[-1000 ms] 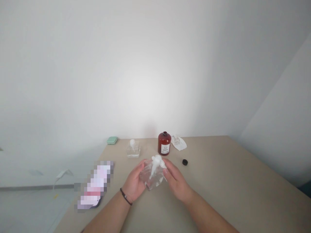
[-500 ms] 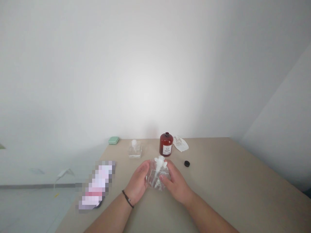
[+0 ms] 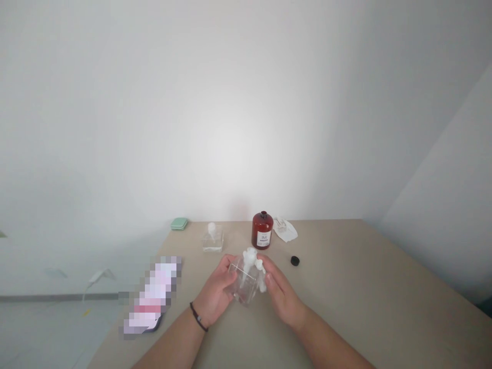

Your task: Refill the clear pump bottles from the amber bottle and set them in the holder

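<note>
Between my two hands, above the table, is a clear square bottle [image 3: 241, 287], tilted a little. Its white top [image 3: 250, 255] has a pale stem that shows down through the clear wall. My left hand [image 3: 216, 292] grips the bottle's left side, thumb on the front face. A crumpled white tissue [image 3: 262, 281] is pinched in my right hand [image 3: 282, 294] and lies against the bottle's right side and neck. Behind my hands stands a brown-red bottle [image 3: 263, 230] with a white label and an uncapped neck.
A similar clear bottle [image 3: 212, 241] with a white top stands at the back left. A small black cap [image 3: 294, 261] lies on the right, and a used white tissue [image 3: 286, 230] behind it. A blurred-out phone [image 3: 154, 294] and a green case [image 3: 179, 224] are on the left.
The clear bottle has turned and tilted in my left hand. My right thumb has moved off its front face, and the tissue now shows at the bottle's right side.
</note>
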A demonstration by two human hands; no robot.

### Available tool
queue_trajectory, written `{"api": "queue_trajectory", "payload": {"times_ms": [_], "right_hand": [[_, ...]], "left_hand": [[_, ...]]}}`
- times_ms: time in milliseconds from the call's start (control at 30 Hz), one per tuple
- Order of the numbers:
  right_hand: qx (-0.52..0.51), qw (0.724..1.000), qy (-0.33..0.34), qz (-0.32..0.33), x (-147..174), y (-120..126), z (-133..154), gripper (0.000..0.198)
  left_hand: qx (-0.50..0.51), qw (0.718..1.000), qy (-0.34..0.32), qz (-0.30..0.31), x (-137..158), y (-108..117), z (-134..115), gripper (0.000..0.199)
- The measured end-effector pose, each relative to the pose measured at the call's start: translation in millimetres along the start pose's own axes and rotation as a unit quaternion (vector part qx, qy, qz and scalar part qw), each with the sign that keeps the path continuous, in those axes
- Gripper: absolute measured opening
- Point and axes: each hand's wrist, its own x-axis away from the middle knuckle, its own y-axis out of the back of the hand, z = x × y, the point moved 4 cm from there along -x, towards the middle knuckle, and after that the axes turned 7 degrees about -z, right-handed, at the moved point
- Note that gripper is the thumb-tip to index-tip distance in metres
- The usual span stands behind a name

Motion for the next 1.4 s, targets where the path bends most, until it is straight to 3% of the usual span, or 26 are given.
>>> {"api": "queue_trajectory", "payload": {"times_ms": [200, 367, 533, 667, 767, 1200, 1400], "right_hand": [[0.023, 1.0, -0.004, -0.005, -2.7, -0.4, -3.1, 0.045], [0.055, 0.998, 0.002, 0.005, -4.7, -3.4, -2.6, 0.048], [0.077, 0.997, 0.007, 0.0, -3.8, -6.6, -6.8, 0.053], [0.068, 0.998, 0.001, 0.001, -4.7, -7.9, -9.6, 0.054], [0.046, 0.999, -0.009, 0.002, -7.1, -8.9, -8.5, 0.053], [-0.002, 0.986, -0.163, -0.043, -8.5, -6.5, -20.7, 0.074], [-0.044, 0.987, -0.152, -0.029, -13.2, -13.9, -19.0, 0.07]], "left_hand": [[-0.042, 0.999, -0.019, -0.016, -4.6, 0.2, 0.2, 0.046], [-0.141, 0.982, -0.059, -0.108, -7.2, 14.6, -1.2, 0.056], [-0.215, 0.967, -0.12, -0.071, -7.1, 12.5, 0.3, 0.088], [-0.258, 0.949, -0.143, -0.109, -5.5, 9.3, -3.2, 0.057], [-0.242, 0.944, -0.184, -0.129, -4.8, 9.9, -11.6, 0.055], [-0.198, 0.963, -0.179, -0.021, -5.8, 2.4, -9.5, 0.062], [-0.132, 0.987, -0.092, -0.011, -5.5, -6.2, 3.6, 0.079]]}}
